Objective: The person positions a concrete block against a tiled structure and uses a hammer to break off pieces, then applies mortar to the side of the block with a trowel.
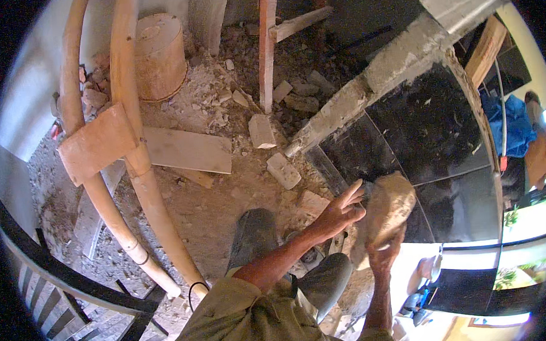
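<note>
A dusty tan chunk of rubble [393,203], perhaps a piece of brick or masonry, is held up at the edge of black tiles [447,123]. My right hand [386,251] grips its lower end, the thumb lying on the near side. To the left of the chunk, my left hand [342,213] has its index finger stretched out and the others partly bent. Nothing shows in that hand, and its fingertips are close to the chunk's left side.
Pale broken blocks [283,171] and loose rubble [221,105] cover the dirt ground ahead. An upturned bucket [159,56] stands behind two wooden poles [125,73]. A concrete ledge [396,58] borders the tiles, and a black metal railing [70,271] curves along the lower left.
</note>
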### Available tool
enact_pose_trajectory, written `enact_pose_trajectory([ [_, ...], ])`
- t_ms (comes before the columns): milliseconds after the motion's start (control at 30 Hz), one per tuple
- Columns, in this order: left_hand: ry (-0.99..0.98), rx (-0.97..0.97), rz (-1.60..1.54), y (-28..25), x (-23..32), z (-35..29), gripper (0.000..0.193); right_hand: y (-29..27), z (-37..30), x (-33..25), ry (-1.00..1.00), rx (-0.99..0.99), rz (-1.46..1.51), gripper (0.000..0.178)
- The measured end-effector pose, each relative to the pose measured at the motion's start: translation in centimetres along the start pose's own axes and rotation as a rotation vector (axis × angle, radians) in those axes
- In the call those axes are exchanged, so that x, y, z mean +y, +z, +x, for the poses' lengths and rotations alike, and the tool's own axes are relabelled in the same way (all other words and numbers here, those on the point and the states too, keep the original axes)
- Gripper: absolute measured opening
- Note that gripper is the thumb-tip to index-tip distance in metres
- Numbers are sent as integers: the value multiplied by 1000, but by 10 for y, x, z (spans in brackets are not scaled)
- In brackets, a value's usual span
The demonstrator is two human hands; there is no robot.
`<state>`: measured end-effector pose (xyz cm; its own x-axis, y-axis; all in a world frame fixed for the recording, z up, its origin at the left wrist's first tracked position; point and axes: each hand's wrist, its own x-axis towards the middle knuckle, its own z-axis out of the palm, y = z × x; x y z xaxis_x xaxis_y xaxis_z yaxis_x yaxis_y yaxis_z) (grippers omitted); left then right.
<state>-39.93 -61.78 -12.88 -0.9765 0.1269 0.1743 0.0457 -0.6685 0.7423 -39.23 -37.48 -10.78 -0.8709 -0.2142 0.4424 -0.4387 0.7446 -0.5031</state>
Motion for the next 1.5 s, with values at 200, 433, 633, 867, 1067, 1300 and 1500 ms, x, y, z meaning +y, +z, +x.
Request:
enact_pose_trajectory([
  [200,61,324,139,-39,17,17,83,66,31,-60,-72,-230,35,104],
  [433,-179,318,-67,-77,-13,9,74,99,54,-89,88,-347,116,102],
  [633,-240,233,-262,-83,-60,-10,73,110,88,-86,198,-377,443,98],
  [867,-291,249,-146,-68,-43,-37,65,108,107,-75,441,-382,886,85],
  [1067,-466,220,-154,-79,-41,-47,53,112,107,-50,798,-426,1146,72],
  [1300,-324,349,114,-56,-7,-48,40,139,94,-4,907,-266,1259,63],
  [1500,-327,399,-29,-60,-26,-49,42,161,77,31,955,-254,1448,56],
])
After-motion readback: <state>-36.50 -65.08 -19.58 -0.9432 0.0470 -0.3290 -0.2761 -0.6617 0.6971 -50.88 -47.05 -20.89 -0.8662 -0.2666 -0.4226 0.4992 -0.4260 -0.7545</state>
